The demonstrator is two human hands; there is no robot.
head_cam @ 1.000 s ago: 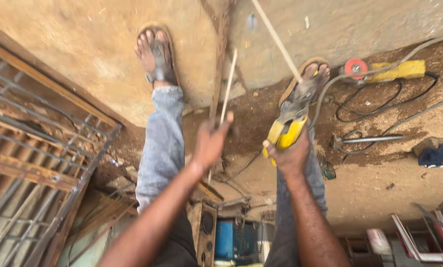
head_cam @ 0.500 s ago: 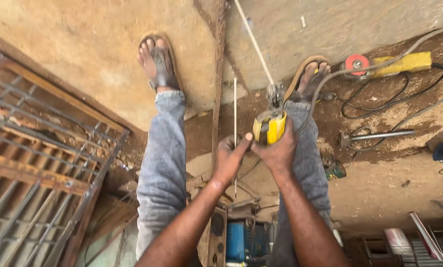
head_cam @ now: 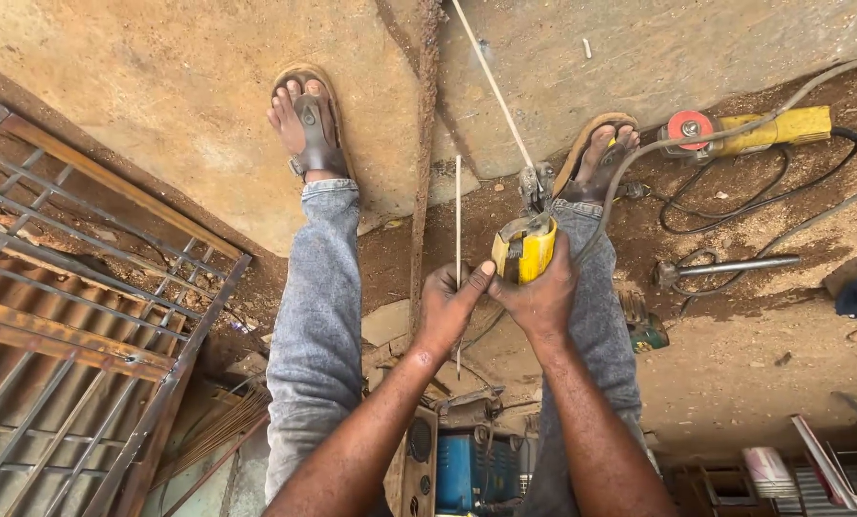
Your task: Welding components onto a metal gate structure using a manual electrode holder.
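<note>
The scene is a workshop floor (head_cam: 160, 77) of bare concrete and packed dirt, seen from above past two legs in grey jeans and brown sandals. The yellow electrode holder (head_cam: 524, 251) serves as the landmark. The right hand (head_cam: 541, 299) is clenched around its handle, directly below the yellow body. The left hand (head_cam: 448, 308) sits just left of the holder and pinches a thin welding rod (head_cam: 458, 220) between thumb and fingers; the rod stands roughly vertical in the view, just left of the holder. A second rod (head_cam: 491, 86) runs up and left from the clamp end of the holder. A rusty metal gate (head_cam: 74, 316) lies far left of the holder. An angle grinder (head_cam: 754, 129) with a red disc lies to its upper right, with black cables (head_cam: 735, 196) near it.
</note>
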